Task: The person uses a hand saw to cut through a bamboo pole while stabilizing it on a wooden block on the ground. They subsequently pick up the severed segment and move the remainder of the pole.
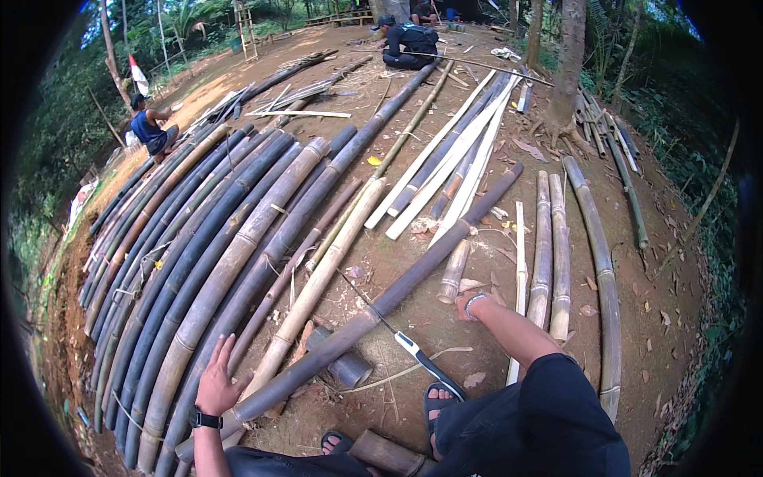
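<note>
A long dark bamboo pole (397, 294) lies diagonally in front of me. My left hand (218, 385), a watch on its wrist, is open with fingers spread beside the pole's near end; whether it touches cannot be told. My right hand (469, 307), with a bracelet at the wrist, is low by the near end of a short pale bamboo piece (455, 274); its fingers are mostly hidden. Between my arms lies a hand saw (429, 366) with a white and black handle, its thin blade crossing the dark pole. A short, wide dark bamboo section (342, 362) sits under the pole.
Many bamboo poles (214, 262) lie side by side at the left. Pale split strips (469, 171) are ahead, with more poles (548, 238) at the right. One person (151, 131) sits far left, another (407, 44) crouches ahead. A tree trunk (566, 71) stands far right.
</note>
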Demonstrator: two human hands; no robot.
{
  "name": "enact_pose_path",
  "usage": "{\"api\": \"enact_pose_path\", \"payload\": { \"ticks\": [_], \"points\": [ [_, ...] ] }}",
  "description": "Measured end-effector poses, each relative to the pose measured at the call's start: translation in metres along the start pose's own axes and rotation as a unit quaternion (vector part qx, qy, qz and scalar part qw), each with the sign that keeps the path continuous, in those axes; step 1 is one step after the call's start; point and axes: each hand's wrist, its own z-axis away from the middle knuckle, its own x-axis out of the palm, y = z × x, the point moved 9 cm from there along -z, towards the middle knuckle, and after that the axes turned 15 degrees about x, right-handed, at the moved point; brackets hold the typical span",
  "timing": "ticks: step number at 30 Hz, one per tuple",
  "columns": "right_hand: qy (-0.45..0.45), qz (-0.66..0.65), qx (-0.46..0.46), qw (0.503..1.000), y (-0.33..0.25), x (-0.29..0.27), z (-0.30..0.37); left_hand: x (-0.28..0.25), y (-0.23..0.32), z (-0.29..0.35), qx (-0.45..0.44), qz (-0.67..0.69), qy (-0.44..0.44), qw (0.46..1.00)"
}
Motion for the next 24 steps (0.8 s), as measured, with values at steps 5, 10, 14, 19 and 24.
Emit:
{"api": "enact_pose_path", "payload": {
  "ticks": [5,10,14,19,24],
  "points": [
    [0.014,-0.002,-0.008,1.000,0.011,0.018,-0.019,0.033,-0.007,0.007,0.011,0.016,-0.119,0.993],
    [0.003,0.086,-0.036,0.996,-0.016,0.009,0.012,0.018,-0.011,0.033,-0.029,-0.032,-0.049,0.998],
    [-0.060,0.077,-0.011,0.995,-0.006,0.017,-0.007,0.057,-0.049,0.026,-0.010,-0.008,-0.112,0.994],
    [-0.021,-0.015,-0.029,0.999,0.005,0.000,-0.018,0.098,-0.087,-0.006,0.005,-0.042,-0.146,0.988],
    [0.054,-0.105,-0.067,0.991,0.030,-0.032,-0.008,0.151,-0.099,-0.005,0.014,0.030,-0.250,0.968]
  ]
}}
